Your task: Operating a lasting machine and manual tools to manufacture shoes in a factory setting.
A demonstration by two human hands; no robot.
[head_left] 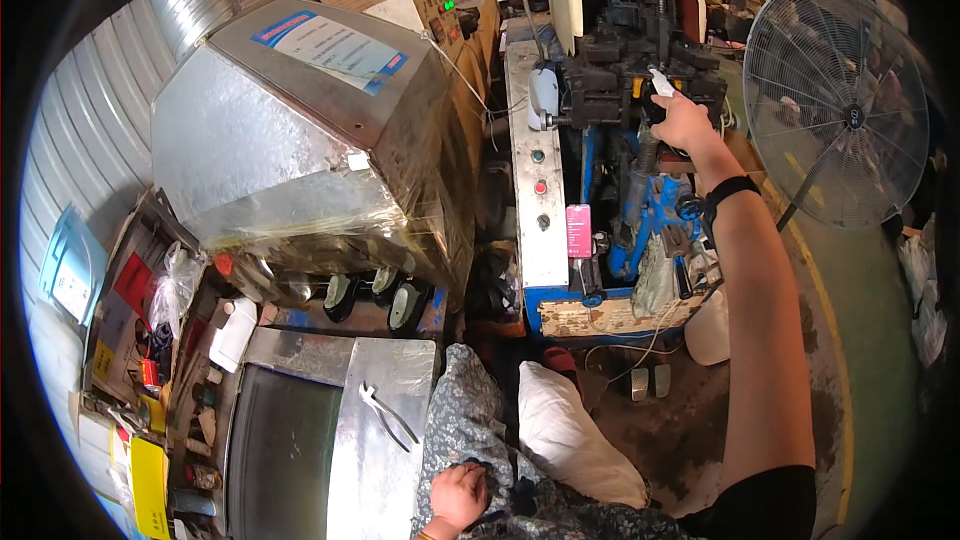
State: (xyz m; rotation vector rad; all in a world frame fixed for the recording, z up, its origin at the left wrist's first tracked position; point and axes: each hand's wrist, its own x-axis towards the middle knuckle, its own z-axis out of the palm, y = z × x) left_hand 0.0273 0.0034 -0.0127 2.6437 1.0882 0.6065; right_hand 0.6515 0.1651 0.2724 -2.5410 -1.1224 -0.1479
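My right hand (686, 122) reaches forward to the dark metal head of a machine (640, 50). Its fingers are closed around a small white piece (660, 82), which sticks up past them in front of the machine's jaws; its kind is not clear. On my lap, over dark patterned cloth (465, 410), lies my left hand (459, 496) with curled fingers; whatever they may hold is hidden. Pliers (388, 418) with their handles apart lie on a metal plate (385, 365) to the left of my knee.
A silver metal hood (260, 150) with a duct stands at the left, with several dark shoes (407, 307) at its lower opening. A phone (579, 230) rests on the white button panel (542, 155). At the right stands a large fan (850, 110). Pedals (640, 383) sit below the machine.
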